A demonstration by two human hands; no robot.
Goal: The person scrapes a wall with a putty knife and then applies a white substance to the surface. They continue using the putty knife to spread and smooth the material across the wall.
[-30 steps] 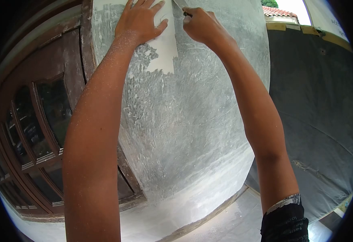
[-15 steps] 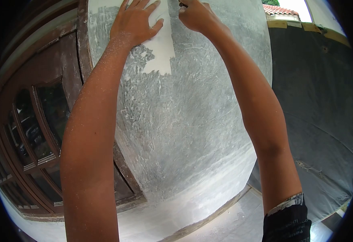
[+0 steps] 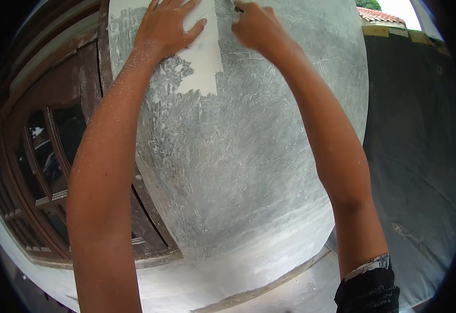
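Note:
My left hand lies flat with fingers spread at the top of the view. It rests over a white patch with ragged edges on the grey, rough-surfaced wall. To its right, my right hand is closed in a fist close to the wall. A small dark bit of something shows at its fingers; most of it is hidden by the hand and the top edge, so its kind cannot be made out. Pale dust speckles my left forearm.
A brown wooden frame with glass panes stands on the left. A dark sheet hangs on the right, below a red tiled roof. The wall's lower band is whitish, with pale floor at its foot.
The view has shifted slightly, so the wall's right edge and dark sheet sit farther right. Both hands keep their poses near the wall; my right hand is slightly lower and farther from my left.

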